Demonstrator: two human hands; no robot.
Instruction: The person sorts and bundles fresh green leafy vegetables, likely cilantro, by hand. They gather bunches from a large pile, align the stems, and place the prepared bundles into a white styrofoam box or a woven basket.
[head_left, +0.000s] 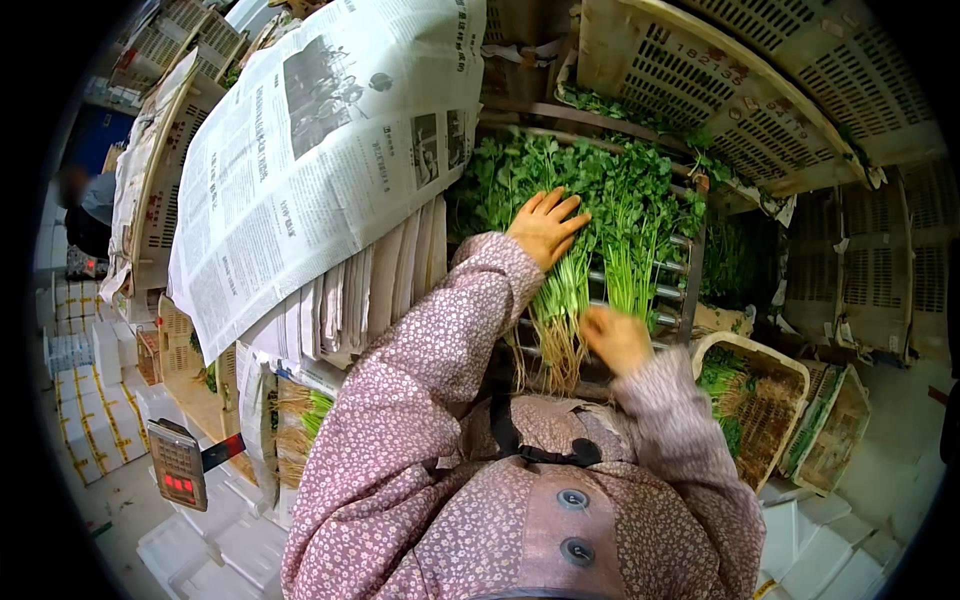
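Tally by kind:
One left hand [545,228] and one right hand [617,340] are showing mid-frame; two round buttons [573,499], bottom centre; one keypad display [177,460], lower left; one newspaper pile [300,220], upper left.

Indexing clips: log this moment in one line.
left hand: on leafy greens | right hand: blurred, by roots | newspaper stack: left of greens

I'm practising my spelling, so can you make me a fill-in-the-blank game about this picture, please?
1. The leafy plants are mostly ____ in colour.
2. In the picture, the newspaper lies to the ____ of the plants.
3. The hand closer to the brownish roots is the person's ____ one.
4. On the patterned clothing, you can count ____ round buttons.

Missing words: green; left; right; two.
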